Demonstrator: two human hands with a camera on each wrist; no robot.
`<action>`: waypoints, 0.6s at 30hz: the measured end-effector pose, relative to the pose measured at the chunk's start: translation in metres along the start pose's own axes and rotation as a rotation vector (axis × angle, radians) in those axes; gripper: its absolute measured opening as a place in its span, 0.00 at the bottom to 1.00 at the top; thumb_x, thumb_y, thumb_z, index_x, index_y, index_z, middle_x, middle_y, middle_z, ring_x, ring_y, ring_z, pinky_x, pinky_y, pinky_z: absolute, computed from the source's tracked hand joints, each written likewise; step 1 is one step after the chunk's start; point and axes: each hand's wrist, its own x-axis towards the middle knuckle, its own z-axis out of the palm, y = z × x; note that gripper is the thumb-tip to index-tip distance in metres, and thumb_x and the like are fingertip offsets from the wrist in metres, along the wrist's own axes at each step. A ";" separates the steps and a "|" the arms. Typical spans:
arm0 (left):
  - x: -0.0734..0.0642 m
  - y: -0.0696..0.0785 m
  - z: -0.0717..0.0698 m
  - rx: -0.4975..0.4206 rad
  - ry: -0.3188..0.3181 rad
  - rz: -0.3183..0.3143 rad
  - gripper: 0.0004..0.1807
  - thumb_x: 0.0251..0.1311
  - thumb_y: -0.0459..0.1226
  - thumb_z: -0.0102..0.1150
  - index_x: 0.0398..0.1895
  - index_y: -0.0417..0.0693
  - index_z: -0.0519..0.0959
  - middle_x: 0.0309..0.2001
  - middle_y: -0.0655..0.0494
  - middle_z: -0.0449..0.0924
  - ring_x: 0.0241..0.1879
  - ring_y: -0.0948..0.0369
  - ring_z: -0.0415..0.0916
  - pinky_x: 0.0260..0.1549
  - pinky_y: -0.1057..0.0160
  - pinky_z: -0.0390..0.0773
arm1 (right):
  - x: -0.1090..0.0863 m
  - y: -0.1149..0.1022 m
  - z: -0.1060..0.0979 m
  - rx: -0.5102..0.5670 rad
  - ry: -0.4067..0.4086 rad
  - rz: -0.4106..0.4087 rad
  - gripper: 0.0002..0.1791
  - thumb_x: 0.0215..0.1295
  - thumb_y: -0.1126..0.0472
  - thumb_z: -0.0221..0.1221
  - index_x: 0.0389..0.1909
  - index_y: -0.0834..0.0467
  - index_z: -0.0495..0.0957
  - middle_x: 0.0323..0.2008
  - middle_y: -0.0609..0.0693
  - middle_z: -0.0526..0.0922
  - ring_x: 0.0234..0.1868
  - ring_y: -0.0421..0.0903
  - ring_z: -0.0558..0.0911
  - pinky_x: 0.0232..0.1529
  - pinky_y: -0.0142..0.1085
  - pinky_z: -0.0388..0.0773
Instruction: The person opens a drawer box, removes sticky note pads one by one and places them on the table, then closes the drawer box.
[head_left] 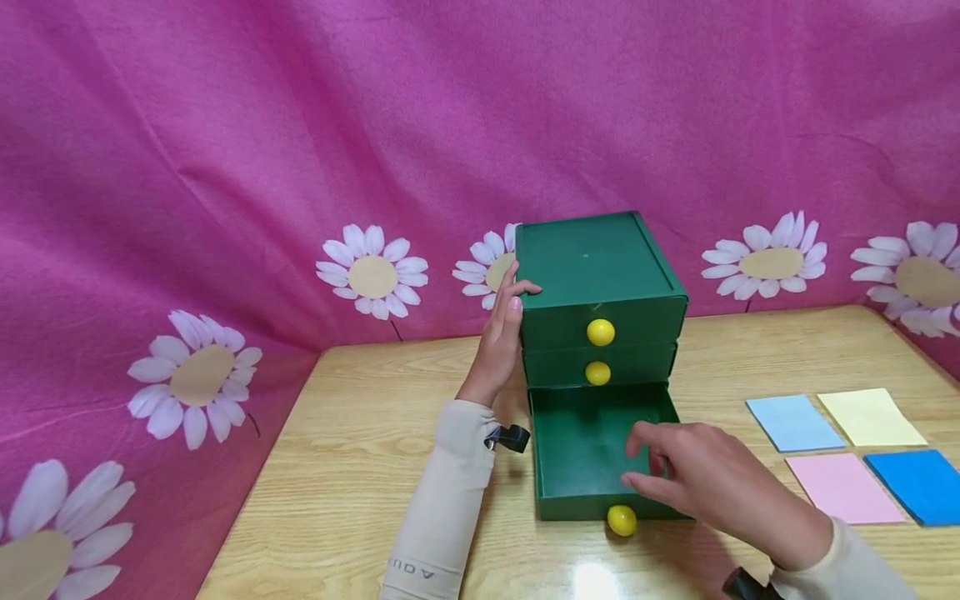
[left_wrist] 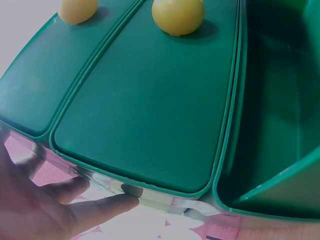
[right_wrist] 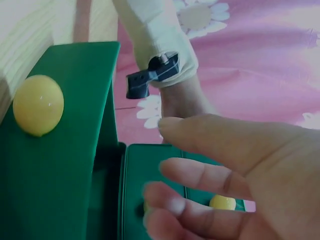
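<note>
A green drawer cabinet with three drawers stands on the wooden table. Its bottom drawer is pulled out and nothing shows inside the visible part. The upper and middle drawers are closed. Yellow round knobs mark each front: the top knob, the middle knob and the bottom knob. My left hand rests against the cabinet's left side, fingers extended, a fingertip over the top edge. Above the right part of the pulled-out drawer hovers my right hand, fingers loosely bent, holding nothing; the right wrist view shows it apart from the knobs.
Four-square paper pads lie on the table at right: light blue pad, yellow pad, pink pad and dark blue pad. A pink flowered cloth hangs behind the table.
</note>
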 end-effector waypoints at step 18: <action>0.001 -0.001 0.001 -0.008 0.001 0.025 0.19 0.76 0.40 0.27 0.60 0.44 0.64 0.77 0.48 0.40 0.75 0.54 0.41 0.67 0.41 0.51 | -0.005 -0.011 0.020 0.129 -0.352 -0.023 0.05 0.58 0.50 0.67 0.33 0.42 0.81 0.20 0.31 0.74 0.23 0.34 0.71 0.25 0.33 0.69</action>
